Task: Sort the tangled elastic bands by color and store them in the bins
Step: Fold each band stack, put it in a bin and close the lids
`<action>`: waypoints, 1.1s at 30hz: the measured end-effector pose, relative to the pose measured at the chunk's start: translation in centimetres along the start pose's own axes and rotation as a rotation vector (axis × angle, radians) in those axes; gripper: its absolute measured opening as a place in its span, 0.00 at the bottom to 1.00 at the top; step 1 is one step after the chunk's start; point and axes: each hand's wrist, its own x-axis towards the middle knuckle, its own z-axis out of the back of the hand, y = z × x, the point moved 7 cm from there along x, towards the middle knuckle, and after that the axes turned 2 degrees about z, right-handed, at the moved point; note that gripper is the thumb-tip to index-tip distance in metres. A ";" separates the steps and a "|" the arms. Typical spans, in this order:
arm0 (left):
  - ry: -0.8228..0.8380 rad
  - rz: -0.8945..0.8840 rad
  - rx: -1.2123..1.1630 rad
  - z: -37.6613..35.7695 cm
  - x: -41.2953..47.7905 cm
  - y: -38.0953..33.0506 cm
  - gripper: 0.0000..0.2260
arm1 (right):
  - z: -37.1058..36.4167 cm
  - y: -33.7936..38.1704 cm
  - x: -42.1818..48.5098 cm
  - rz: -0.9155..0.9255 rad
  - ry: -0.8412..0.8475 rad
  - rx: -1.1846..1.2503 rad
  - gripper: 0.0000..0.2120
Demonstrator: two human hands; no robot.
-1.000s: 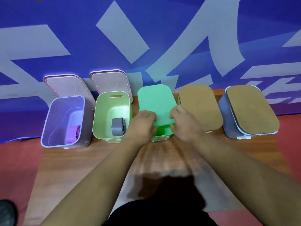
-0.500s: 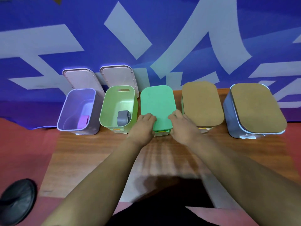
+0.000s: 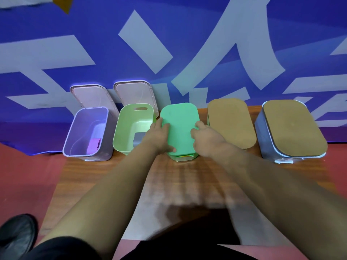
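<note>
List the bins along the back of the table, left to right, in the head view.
Open lilac bin → open light green bin → green lid on the middle bin → tan-lidded green bin → tan-lidded blue-grey bin.

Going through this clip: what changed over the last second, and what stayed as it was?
The green lid, tilted above the middle bin a second ago, has come down flat onto it. The left hand and right hand slid from its near end forward along its sides and now rest there. The open purple bin and light green bin stayed put, contents unchanged.
</note>
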 end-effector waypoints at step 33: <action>-0.175 -0.238 -0.240 9.1 7.6 7.7 0.15 | 4.5 3.0 12.5 -0.237 0.131 -0.016 0.30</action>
